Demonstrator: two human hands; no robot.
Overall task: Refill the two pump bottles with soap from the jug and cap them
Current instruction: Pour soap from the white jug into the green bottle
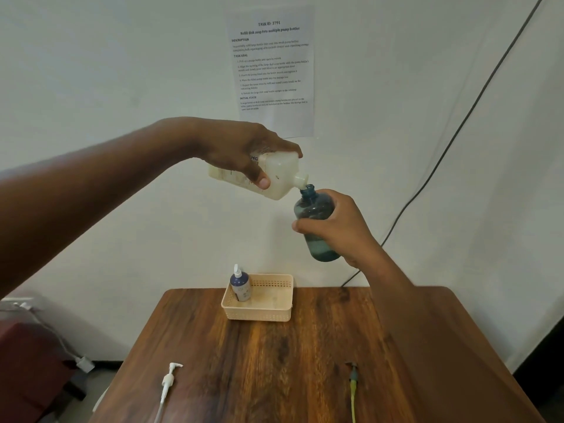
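My left hand grips the white soap jug, tipped almost level high above the table, its open spout touching the neck of a teal pump bottle. My right hand holds that uncapped bottle around its middle, tilted slightly toward the jug. Some liquid sits in its bottom. A dark blue bottle with a white pump head stands in the left corner of the beige basket. One white pump head with its long tube lies loose on the table at the front left.
The wooden table stands against a white wall with a printed task sheet. A small pump with a yellow-green tube lies at the front right. A black cable runs down the wall. A dark red object and white plugs sit left of the table.
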